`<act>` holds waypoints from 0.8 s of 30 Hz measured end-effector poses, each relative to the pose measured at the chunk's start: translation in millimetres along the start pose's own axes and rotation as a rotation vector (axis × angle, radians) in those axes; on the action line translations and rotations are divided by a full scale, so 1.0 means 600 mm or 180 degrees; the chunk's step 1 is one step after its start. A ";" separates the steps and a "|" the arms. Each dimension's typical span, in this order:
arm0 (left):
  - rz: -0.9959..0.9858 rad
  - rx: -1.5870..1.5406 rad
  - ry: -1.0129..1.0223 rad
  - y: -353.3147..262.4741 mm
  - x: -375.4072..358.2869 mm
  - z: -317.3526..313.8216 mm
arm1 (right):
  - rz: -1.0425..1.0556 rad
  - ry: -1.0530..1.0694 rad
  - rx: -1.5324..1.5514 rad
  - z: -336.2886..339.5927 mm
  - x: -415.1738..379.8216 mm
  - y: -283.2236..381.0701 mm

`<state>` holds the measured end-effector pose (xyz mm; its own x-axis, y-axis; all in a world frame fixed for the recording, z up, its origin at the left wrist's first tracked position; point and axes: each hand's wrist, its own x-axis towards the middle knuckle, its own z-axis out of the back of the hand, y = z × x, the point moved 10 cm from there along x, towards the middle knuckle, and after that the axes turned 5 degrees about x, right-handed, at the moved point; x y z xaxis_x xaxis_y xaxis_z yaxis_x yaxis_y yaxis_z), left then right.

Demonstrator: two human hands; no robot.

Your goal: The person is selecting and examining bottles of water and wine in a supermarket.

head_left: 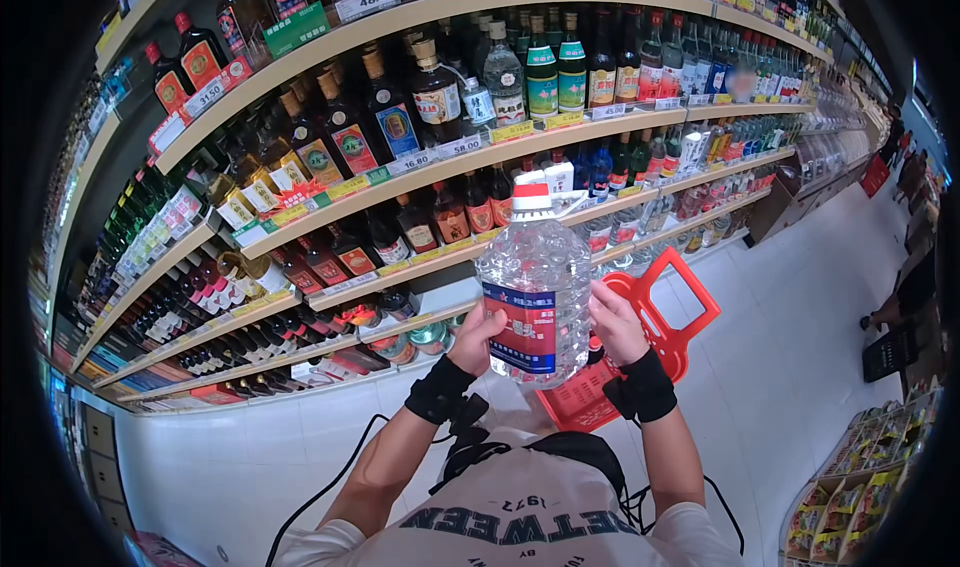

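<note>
A large clear plastic jug point(536, 257) of clear liquid is held upright in front of my chest, with a red cap and a blue and red label. My left hand point(480, 339) is closed around its left side, thumb across the label's edge. On the opposite side my right hand point(617, 324) grips the jug, fingers partly hidden behind it. Black bands wrap both wrists. Below and behind the jug, a red shopping basket point(690, 322) is partly covered by the jug and my right arm.
Curved-looking shelves point(400, 172) packed with bottles and price tags span the front and left. White floor tiles point(760, 367) extend to the right. A rack of packaged goods point(850, 507) stands at lower right. Several people appear at the far right. Black cables hang beside my body.
</note>
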<state>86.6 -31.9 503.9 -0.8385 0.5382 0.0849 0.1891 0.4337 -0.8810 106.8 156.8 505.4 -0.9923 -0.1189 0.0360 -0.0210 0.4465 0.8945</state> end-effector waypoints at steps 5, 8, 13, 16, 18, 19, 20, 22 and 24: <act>0.0089 -0.0875 0.0337 0.023 -0.009 0.005 | 0.0038 0.0917 0.0710 -0.055 -0.007 -0.004; 0.0205 -0.0976 0.0359 0.023 -0.009 0.004 | -0.0294 0.1224 0.1097 -0.047 -0.003 -0.076; 0.0467 -0.0174 0.0447 0.024 -0.001 0.019 | -0.0368 0.0748 0.1335 -0.065 -0.015 -0.101; 0.0596 0.0057 0.0505 0.022 0.002 0.014 | -0.0157 0.0968 0.1590 -0.083 -0.018 -0.092; 0.0586 0.0273 0.0402 0.019 0.004 0.013 | -0.0161 0.1043 0.1755 -0.084 -0.024 -0.095; 0.0529 0.0456 0.0352 0.016 0.006 0.014 | -0.0162 0.1078 0.1844 -0.085 -0.027 -0.096; 0.0474 0.0640 0.0301 0.012 0.006 0.015 | -0.0081 0.0981 0.1671 -0.076 -0.025 -0.094; 0.0805 0.1063 0.0229 0.011 0.006 0.024 | 0.0076 0.0779 0.1326 -0.055 -0.021 -0.086; 0.1250 0.1560 0.0063 0.013 -0.003 0.033 | 0.0313 0.0557 0.1163 -0.045 -0.018 -0.058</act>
<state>79.5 -43.7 487.6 -0.7436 0.6053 -0.2839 0.2210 -0.1782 -0.9588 121.3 118.7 486.2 -0.9566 -0.1948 0.2168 -0.0004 0.7449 0.6672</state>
